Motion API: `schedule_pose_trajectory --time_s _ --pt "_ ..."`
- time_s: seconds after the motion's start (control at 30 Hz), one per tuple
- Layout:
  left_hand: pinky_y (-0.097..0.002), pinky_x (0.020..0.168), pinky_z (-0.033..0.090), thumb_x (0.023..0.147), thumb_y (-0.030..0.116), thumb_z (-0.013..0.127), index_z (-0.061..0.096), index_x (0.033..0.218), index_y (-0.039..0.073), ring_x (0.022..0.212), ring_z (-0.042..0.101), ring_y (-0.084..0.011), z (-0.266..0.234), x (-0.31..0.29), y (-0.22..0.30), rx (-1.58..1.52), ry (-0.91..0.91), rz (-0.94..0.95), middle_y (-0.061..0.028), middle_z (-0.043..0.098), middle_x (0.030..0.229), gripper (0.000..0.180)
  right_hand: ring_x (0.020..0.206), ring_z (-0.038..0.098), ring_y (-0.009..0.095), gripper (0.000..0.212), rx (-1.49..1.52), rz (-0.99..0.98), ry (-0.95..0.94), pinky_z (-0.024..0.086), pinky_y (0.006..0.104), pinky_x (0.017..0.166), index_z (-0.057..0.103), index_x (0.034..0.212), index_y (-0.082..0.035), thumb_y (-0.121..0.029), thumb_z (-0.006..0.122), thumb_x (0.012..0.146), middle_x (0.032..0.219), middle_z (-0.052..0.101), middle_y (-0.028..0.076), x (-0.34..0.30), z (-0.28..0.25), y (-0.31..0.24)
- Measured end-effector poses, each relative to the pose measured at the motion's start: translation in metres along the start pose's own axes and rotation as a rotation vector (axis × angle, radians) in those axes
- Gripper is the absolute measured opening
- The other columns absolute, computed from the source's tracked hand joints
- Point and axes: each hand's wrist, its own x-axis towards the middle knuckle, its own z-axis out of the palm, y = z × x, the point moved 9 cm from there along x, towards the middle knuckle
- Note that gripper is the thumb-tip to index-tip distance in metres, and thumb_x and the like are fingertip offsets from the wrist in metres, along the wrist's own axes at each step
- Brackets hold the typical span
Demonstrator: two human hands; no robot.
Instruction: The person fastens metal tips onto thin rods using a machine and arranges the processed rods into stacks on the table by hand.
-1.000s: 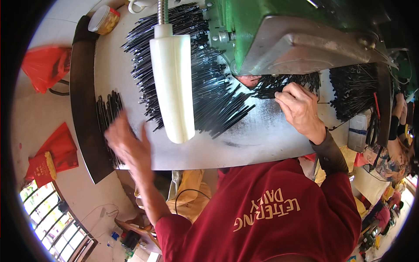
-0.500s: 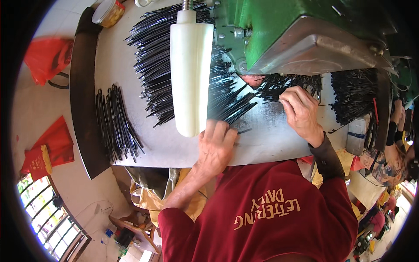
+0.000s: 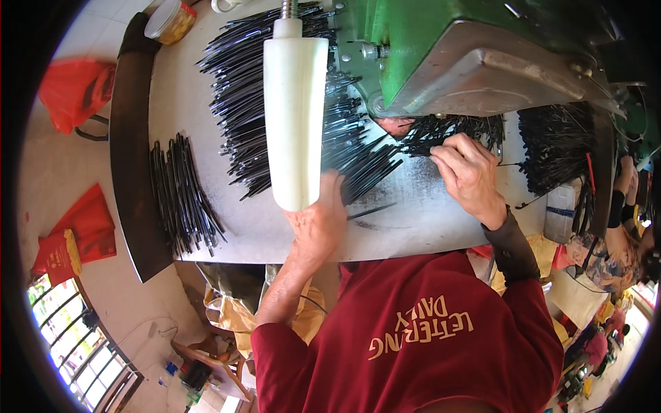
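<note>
My left hand is at the near edge of a large pile of thin black cable pieces. Its fingers are blurred by motion and partly hidden behind a white tapered handle. A single loose black piece lies on the table just right of this hand. Under the green machine, my right hand has thumb and fingers pinched together beside a tangle of black pieces. Whatever the pinch holds is too small or hidden to make out.
The green machine with its grey metal guard overhangs the metal table at the far right. A smaller black bundle lies at the left and another stack at the right. A lidded tub stands at the far left corner.
My left hand has shifted left and nearer, further behind the white handle, uncovering more of the loose piece. My right hand has moved slightly left, still pinched.
</note>
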Motion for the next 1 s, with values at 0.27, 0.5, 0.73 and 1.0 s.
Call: schedule_pose_trajectory --time_s 0.27,0.5,0.73,1.0 --pt "-0.0346 0.061 0.045 0.068 -0.007 0.072 0.068 0.085 0.003 0.07 0.054 -0.0264 -0.016 -0.017 -0.005 -0.351 -0.011 0.032 -0.0078 0.058 0.078 0.02 0.067 0.06 0.024 0.016 0.069 0.023 0.08 0.047 0.0345 0.059 0.069 0.088 -0.005 -0.001 0.071 0.073 0.077 0.059 0.006 -0.001 -0.004 0.004" --pt "-0.038 0.066 0.044 0.065 0.001 0.074 0.067 0.09 0.003 0.075 0.053 -0.0273 -0.003 -0.059 0.014 -0.146 -0.247 0.244 -0.0077 0.057 0.08 0.027 0.067 0.061 0.024 0.021 0.148 0.075 0.205 0.048 0.034 0.06 0.069 0.093 -0.005 0.003 0.071 0.073 0.079 0.063 0.007 -0.001 -0.009 0.008" --pt "-0.039 0.069 0.043 0.065 0.007 0.078 0.067 0.09 0.004 0.077 0.054 -0.027 -0.003 -0.057 0.028 -0.29 -0.151 0.14 -0.0064 0.057 0.081 0.027 0.067 0.065 0.02 0.021 0.305 0.091 0.348 0.051 0.0286 0.058 0.067 0.097 -0.002 0.007 0.067 0.078 0.083 0.067 0.01 -0.008 -0.02 0.009" --pt "-0.0386 0.069 0.04 0.067 0.005 0.071 0.066 0.086 0.007 0.075 0.051 -0.0254 0.026 -0.055 0.046 -0.193 -0.152 0.199 -0.0046 0.054 0.081 0.019 0.064 0.065 0.02 0.017 0.495 -0.07 0.3 0.053 0.0289 0.058 0.061 0.097 0.0 0.008 0.059 0.082 0.084 0.065 0.013 -0.023 -0.035 -0.021"
